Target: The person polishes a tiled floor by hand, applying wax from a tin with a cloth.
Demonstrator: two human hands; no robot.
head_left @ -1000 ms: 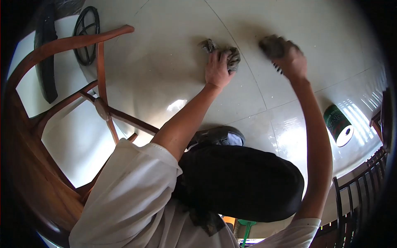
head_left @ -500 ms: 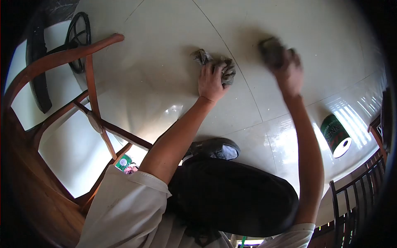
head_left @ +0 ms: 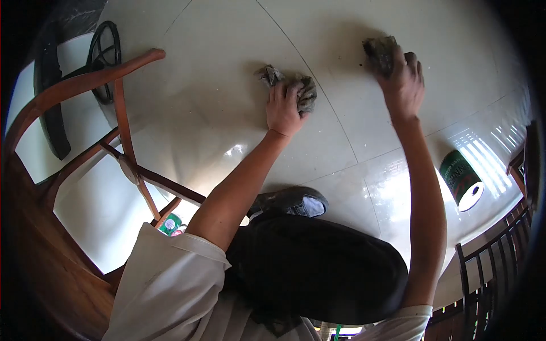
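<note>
My left hand (head_left: 284, 113) is closed on a crumpled grey rag (head_left: 307, 94) against the pale tiled floor (head_left: 227, 34). A loose end of that rag sticks out past the fingers. Farther off and to the right, my right hand (head_left: 404, 88) grips a dark, mottled folded rag (head_left: 380, 54). Its lower part is hidden behind the fingers. A thin floor joint runs between the two hands.
A wooden chair (head_left: 128, 165) with curved legs fills the left side, beside a black wheel-like ring (head_left: 105, 59). My shoe (head_left: 301, 202) is below the hands. A green can (head_left: 458, 176) is on the right, near dark railings (head_left: 500, 258).
My right hand has shifted slightly right and its rag shows more sharply. My left hand and rag appear slightly farther left, as does much of the scene.
</note>
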